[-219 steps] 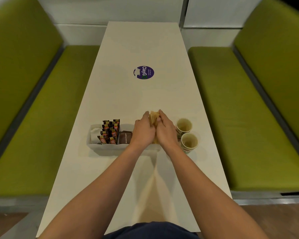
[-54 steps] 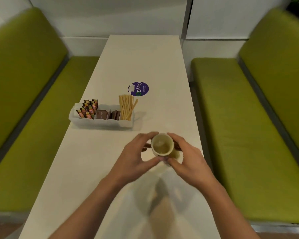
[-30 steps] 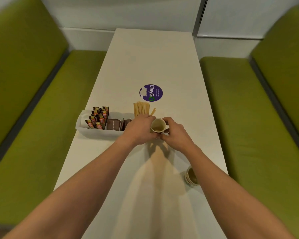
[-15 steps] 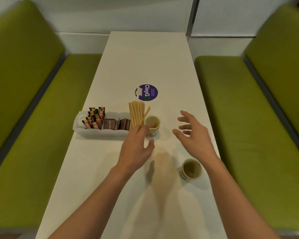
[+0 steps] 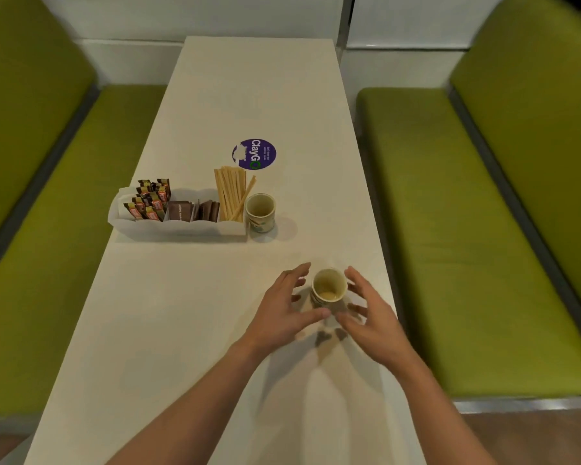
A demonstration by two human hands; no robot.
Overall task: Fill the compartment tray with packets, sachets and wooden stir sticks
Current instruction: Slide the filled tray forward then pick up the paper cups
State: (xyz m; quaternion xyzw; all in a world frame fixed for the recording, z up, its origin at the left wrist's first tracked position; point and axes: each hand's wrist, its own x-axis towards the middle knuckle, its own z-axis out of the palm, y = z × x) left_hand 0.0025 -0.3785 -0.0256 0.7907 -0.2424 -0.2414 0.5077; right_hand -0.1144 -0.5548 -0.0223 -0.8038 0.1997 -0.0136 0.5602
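Now that one paper cup (image 5: 260,212) stands alone at the tray's 3 o'clock end, where half a second ago the left hand was just letting go of it, both hands have dropped back to the second cup (image 5: 328,289) near the worktop's (image 5: 188,313) 5 o'clock edge. The left hand (image 5: 284,308) and right hand (image 5: 371,312) bracket it with fingers spread, thumbs almost meeting at its base; whether they grip it yet I cannot tell. The white plastic tray (image 5: 178,227), scallop-rimmed, sits toward 10 o'clock and looks full: glossy orange-and-brown sachets (image 5: 150,201) at 9 o'clock, flat brown packets (image 5: 192,211) in the middle, pale flat wooden stir sticks (image 5: 232,193) fanned upright at 3 o'clock. Filling seems done; only cup tidying appears left. A round purple sticker (image 5: 254,154) lies at 12 o'clock beyond them.
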